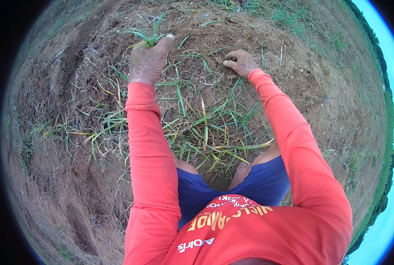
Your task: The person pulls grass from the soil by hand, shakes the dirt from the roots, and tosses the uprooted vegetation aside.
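Note:
My left hand (147,63) is at the upper left, dirt-covered, its thumb stretched to the right. A tuft of green grass-like blades (152,39) sticks out between the thumb and the fingers, which are mostly hidden behind the hand. To the right, my right hand (243,64) is low over the soil, with its fingers curled and a gap between thumb and forefinger; nothing shows in it. Between and below the hands lie more long-bladed green plants (180,90), some upright, some flattened. A denser patch with yellowing blades (205,128) is in front of my knees.
Brown soil (312,84) strewn with dry grass surrounds me. A dark furrow (75,66) runs along the left. Green grass (289,20) grows at the upper right. My legs in blue shorts (263,181) are bent close to the plants. Trees and sky border the right edge.

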### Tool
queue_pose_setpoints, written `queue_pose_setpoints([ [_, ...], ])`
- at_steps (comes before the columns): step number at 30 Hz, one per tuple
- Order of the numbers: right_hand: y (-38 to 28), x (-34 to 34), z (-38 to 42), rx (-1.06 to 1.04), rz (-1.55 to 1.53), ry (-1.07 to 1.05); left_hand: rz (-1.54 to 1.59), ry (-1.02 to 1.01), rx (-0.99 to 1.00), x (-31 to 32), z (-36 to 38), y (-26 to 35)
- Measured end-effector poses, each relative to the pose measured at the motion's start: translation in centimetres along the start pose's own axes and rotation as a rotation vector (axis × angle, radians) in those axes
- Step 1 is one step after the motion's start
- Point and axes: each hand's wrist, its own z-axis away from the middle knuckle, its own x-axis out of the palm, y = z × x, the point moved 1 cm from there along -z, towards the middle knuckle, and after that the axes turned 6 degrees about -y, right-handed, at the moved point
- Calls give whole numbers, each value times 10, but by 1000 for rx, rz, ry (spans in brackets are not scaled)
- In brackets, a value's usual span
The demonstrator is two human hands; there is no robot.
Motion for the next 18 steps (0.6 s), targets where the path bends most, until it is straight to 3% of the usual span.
queue_pose_setpoints([
  [9, 17, 17, -19, -5, 236, 64, -7, 5, 37, -4, 4, 2],
  [18, -10, -90, 1, -50, -185, 160, -2, -83, -73, 7, -3, -3],
])
